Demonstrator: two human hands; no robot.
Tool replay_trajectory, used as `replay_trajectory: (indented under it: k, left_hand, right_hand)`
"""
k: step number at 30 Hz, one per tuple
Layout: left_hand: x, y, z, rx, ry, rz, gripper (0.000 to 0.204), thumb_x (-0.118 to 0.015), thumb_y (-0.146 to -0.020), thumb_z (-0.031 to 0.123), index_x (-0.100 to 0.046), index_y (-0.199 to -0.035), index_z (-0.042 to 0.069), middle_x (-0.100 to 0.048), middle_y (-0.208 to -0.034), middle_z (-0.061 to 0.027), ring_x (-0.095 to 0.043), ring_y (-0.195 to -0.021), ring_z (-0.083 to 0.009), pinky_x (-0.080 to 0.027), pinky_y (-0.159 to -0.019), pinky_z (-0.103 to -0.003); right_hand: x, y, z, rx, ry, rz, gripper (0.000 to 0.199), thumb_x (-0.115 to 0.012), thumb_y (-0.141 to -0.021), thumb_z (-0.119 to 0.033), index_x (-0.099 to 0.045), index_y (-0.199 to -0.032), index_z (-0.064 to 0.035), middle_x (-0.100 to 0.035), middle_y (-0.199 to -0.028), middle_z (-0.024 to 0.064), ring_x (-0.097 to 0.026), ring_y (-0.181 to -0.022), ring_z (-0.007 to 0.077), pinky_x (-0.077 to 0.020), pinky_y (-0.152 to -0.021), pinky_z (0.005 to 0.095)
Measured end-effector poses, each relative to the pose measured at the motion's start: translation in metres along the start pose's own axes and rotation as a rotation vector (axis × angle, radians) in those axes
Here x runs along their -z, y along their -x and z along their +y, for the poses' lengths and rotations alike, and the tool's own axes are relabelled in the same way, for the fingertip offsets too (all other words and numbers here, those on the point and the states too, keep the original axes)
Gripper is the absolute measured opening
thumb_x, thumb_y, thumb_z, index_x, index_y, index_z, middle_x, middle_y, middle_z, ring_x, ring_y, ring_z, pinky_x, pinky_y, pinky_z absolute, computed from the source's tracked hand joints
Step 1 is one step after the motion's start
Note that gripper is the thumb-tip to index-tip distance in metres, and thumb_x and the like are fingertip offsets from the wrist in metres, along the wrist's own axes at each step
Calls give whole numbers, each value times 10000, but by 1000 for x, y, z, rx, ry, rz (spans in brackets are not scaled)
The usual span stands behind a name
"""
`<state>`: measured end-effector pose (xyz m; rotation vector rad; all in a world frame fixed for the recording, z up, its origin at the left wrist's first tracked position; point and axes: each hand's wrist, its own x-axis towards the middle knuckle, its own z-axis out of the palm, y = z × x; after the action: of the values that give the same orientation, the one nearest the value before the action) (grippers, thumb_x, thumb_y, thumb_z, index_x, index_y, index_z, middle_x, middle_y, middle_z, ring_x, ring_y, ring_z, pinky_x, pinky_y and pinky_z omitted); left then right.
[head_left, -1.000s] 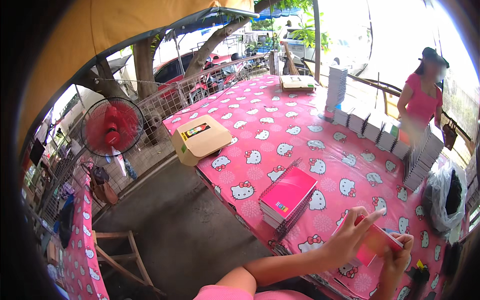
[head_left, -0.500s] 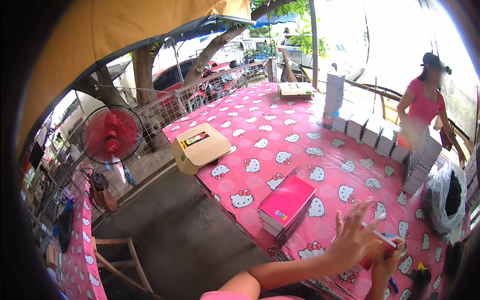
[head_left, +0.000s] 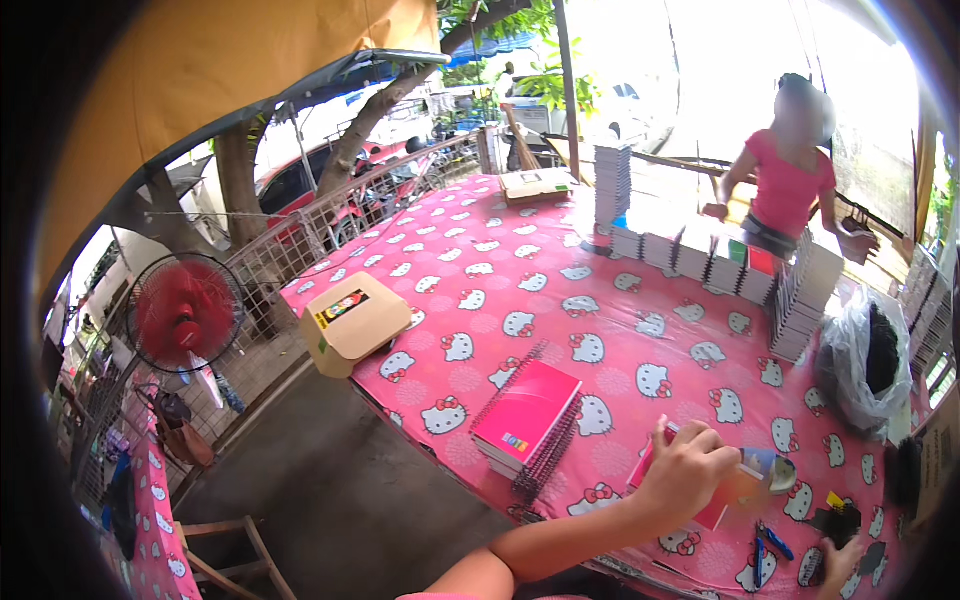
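My left hand [head_left: 692,468] is closed, its curled fingers on a pink notebook [head_left: 712,512] that lies near the table's front edge; the hand covers much of its cover. At lower right, my right hand [head_left: 842,566] reaches to a black bundle [head_left: 838,522] with a yellow tag. Its fingertips look apart at the bundle's near edge, and the rest of the hand is partly cut off. Blue-handled pliers [head_left: 770,543] lie between my hands. To the left sits a small stack of spiral-bound pink notebooks [head_left: 528,408].
A cardboard box [head_left: 355,318] sits at the table's left edge, another box [head_left: 537,186] at the back. Stacked notebooks [head_left: 690,250] line the far right side, where a person in pink [head_left: 790,185] stands. A plastic bag [head_left: 865,360] holds black material. A red fan [head_left: 186,312] stands left.
My left hand has gone from spread fingers to curled fingers lower on the notebook. My right hand has left the notebook for the black bundle. The view has shifted right.
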<state>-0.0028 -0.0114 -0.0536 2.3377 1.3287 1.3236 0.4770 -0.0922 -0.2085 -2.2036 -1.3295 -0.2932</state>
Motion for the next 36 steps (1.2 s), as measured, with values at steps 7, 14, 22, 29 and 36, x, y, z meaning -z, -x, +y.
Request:
replay_trajectory:
  k: [7,14,22,29,36]
  left_hand:
    - [5,-2,0,14,6,-23,106,-680,-840,217,-679,-934,168,-583,-860,26,-550,-995,-189,-284,-980,-659]
    - [13,-6,5,-11,58,-14,148,-688,-839,237,-708,-972,174,-610,-824,21,-563,-942,-176,-304,-929,-603]
    - [13,-13,5,-8,109,3,116,-746,-764,124,-702,-869,106,-651,-854,-43,-586,-962,-230,-358,-966,-412]
    - [7,-7,7,31,-8,-3,63,-670,-852,204,-673,-891,154,-664,-886,32,-559,-1072,-202,-60,-1069,-629]
    - [16,-10,16,22,106,-37,141,-701,-822,203,-712,-949,142,-667,-870,12,-567,-916,-196,-221,-995,-492]
  right_hand:
    - [-10,-1,10,21,71,33,235,-675,-750,-41,-544,-935,22,-595,-921,204,-569,-898,392,-433,-785,441]
    - [1,-23,-14,-67,142,-120,241,-732,-670,-77,-567,-819,16,-602,-835,194,-587,-826,394,-455,-725,475]
    - [23,-31,-89,-81,134,-58,227,-734,-692,-87,-575,-840,-19,-603,-918,181,-591,-857,370,-459,-735,459]
    - [24,-26,-181,208,-91,-20,201,-602,-859,-86,-660,-1048,-49,-618,-916,154,-609,-866,349,-484,-771,432]
    - [2,-29,-136,24,148,1,221,-631,-764,9,-661,-973,-58,-565,-947,145,-585,-926,339,-478,-798,409]
